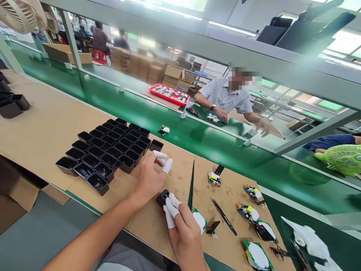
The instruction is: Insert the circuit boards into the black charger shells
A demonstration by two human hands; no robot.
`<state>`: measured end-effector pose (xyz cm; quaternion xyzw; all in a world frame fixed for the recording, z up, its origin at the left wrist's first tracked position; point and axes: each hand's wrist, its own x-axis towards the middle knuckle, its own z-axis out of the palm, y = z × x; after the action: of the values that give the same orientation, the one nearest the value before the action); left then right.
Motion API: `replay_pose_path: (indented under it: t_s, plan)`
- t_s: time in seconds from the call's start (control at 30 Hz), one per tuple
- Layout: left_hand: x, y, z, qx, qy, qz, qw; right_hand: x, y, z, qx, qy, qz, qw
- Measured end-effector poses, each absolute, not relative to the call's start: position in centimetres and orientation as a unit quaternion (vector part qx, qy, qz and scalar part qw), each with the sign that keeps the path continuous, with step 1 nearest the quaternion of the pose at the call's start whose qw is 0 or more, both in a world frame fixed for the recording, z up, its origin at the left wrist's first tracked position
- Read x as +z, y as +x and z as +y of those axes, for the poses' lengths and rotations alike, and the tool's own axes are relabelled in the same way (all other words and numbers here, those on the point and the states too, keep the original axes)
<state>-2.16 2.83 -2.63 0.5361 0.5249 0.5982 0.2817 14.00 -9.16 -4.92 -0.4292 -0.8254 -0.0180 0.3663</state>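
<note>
My left hand point(150, 177) hovers over the cardboard mat point(50, 124) with white finger cots on its raised fingertips; its fingers are spread and hold nothing. My right hand point(182, 229), also in finger cots, pinches a small black plastic housing point(162, 197) against the mat, just below my left hand. Several rows of identical black housings point(108, 152) stand to the left of both hands.
Small circuit boards point(248, 212), black tweezers point(224, 216) and white-and-green pads point(258, 256) lie on the right mat. A green conveyor belt point(197, 135) runs behind, carrying a small part point(164, 130). A person across it handles parts beside a red tray point(169, 94). A green fan point(344, 160) stands right.
</note>
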Motion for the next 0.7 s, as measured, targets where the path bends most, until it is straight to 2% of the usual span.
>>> replay_pose_path:
  t_s: [0.23, 0.5, 0.7]
  plan:
    - [-2.6, -2.3, 3.0, 0.607, 0.527, 0.524, 0.281, -5.1, 13.9, -10.1, -0.037, -0.429, -0.816, 0.385]
    - [-2.6, -2.5, 3.1, 0.608, 0.522, 0.521, 0.295, -6.0, 13.6, -9.6, -0.006, -0.437, -0.818, 0.373]
    - [-2.5, -2.3, 3.1, 0.611, 0.525, 0.521, 0.284, -6.5, 13.7, -10.9, -0.015, -0.453, -0.778, 0.435]
